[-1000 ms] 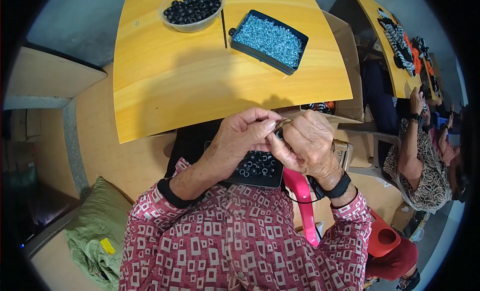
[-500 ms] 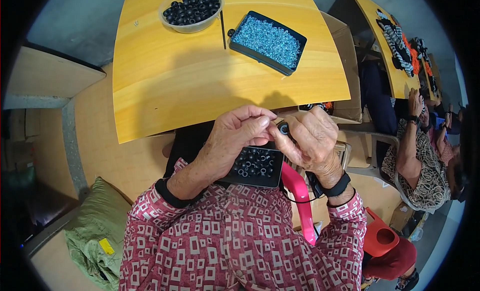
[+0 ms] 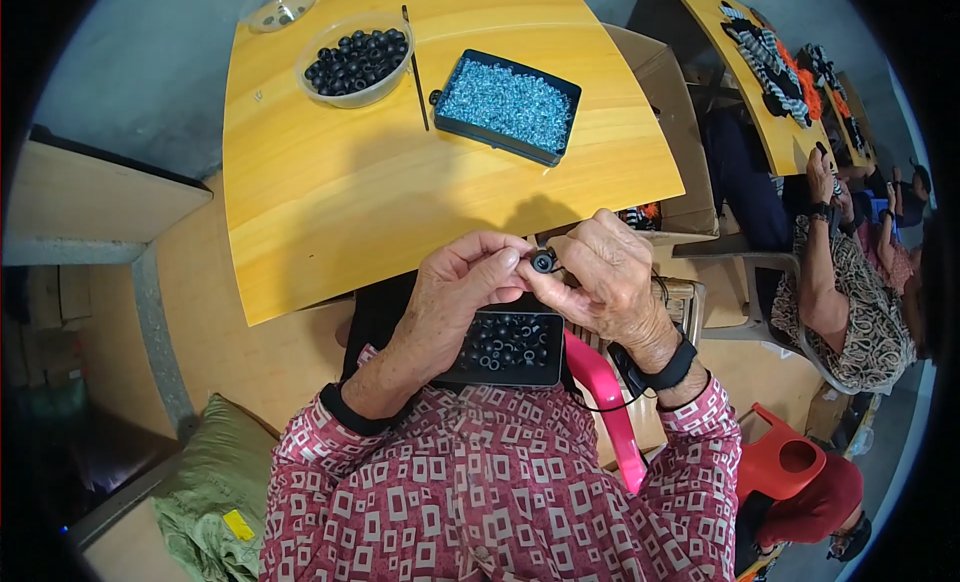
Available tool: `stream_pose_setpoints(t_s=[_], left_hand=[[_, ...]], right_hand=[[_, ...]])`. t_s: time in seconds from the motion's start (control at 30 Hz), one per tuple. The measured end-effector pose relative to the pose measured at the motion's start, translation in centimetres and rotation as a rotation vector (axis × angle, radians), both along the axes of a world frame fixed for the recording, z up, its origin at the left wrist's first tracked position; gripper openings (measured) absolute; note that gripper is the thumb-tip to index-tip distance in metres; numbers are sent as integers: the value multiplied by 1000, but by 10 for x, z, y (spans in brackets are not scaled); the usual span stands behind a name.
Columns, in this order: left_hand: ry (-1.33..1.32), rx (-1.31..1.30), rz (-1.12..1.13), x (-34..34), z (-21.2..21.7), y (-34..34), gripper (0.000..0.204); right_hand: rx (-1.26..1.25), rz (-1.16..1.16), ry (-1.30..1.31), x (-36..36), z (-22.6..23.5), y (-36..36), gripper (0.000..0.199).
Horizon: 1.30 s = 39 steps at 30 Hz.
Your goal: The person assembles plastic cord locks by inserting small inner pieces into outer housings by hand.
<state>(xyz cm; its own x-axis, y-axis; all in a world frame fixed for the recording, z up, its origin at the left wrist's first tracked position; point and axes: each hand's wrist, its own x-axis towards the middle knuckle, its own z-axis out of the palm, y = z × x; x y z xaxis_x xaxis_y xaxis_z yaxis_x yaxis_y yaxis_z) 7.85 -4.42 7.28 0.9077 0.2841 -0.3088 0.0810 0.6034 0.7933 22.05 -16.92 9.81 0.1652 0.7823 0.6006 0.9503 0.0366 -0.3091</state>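
Note:
Both my hands meet above my lap, close to the table's near edge. My right hand (image 3: 607, 282) is closed on a black round bead (image 3: 543, 262), its ring-shaped face with a hole showing between thumb and fingers. My left hand (image 3: 455, 297) is pinched, thumb against forefinger, its tips touching or nearly touching the bead; whatever they hold is too small to make out. Beneath the hands, a black tray (image 3: 556, 362) on my lap holds several black beads and rings (image 3: 497, 354).
On the yellow table (image 3: 330, 192) stand a clear bowl (image 3: 305, 82) of black beads, a black tray (image 3: 556, 152) of small blue clear beads, a thin black rod (image 3: 416, 77) and another clear container (image 3: 277, 7). A cardboard box (image 3: 690, 172) and seated people are at right.
The black bead has come closer to my left fingertips and its ringed face shows more fully. My view has shifted, so the table things sit lower and further left.

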Motion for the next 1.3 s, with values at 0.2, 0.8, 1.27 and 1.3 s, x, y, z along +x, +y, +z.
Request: stream_pose_setpoints(t_s=[0.2, 0.8, 1.27, 1.3], left_hand=[[17, 14, 5, 1, 5, 2, 25], [-9, 66, -23, 5, 16, 2, 24], [-53, 82, -28, 5, 13, -5, 24], [-42, 80, -36, 8, 14, -5, 23]], right_hand=[[23, 2, 0, 0, 5, 6, 24], [62, -105, -38, 13, 18, -4, 26], [143, -98, -83, 14, 20, -11, 25], [153, -128, -94, 14, 18, -10, 25]])
